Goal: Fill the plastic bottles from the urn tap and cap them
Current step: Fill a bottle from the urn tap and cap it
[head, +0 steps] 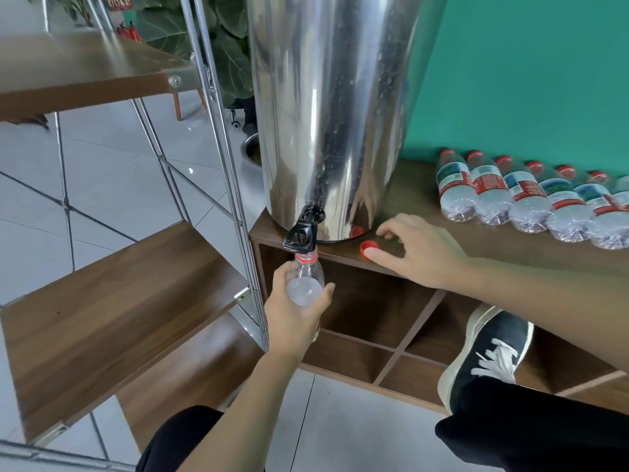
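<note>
Teal wall, wooden counter (425, 212) bearing urn (333, 114). Left hand (296, 311) gripping bottle (305, 281), mouth under tap (301, 235) for filling; right hand (418, 250) spread, fingertips touching red cap (369, 247), apparently for capping. Capped bottles (531, 199) lying alongside.

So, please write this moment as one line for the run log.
left hand: grips open bottle under urn tap | right hand: open, at red cap on shelf top | capped bottles: lying in row

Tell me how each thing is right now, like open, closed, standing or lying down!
Held bottle: uncapped, upright under the tap, gripped by left hand.
Tap: no stream visible.
Red cap: off, on shelf, right hand touching.
Row of bottles: capped, lying down.
</note>
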Demonstrator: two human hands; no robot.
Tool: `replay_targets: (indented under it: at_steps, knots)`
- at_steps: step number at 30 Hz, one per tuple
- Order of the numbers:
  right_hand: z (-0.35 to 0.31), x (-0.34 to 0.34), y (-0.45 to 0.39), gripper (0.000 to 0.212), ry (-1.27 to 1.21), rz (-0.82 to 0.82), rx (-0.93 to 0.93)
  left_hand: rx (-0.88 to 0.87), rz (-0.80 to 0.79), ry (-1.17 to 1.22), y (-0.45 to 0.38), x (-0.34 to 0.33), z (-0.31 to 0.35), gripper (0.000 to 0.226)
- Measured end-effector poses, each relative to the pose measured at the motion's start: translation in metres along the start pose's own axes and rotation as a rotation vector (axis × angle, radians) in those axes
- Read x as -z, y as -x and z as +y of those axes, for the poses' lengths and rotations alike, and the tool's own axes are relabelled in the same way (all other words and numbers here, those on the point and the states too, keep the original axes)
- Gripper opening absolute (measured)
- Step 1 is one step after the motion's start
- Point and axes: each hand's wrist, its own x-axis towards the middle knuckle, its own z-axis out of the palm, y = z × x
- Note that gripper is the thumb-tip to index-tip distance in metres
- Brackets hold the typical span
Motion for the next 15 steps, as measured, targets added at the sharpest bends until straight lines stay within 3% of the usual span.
replay_targets:
  at_steps: [9,15]
  knots:
    - [0.002,-0.028,-0.011,0.04,-0.113,0.126,0.069,-0.014,0.025,0.026,-0.004,-0.002,-0.001,0.073]
    - [0.005,-0.038,-0.01,0.045,-0.012,0.138,0.089,-0.034,0.024,-0.013,-0.008,-0.001,-0.004,0.073]
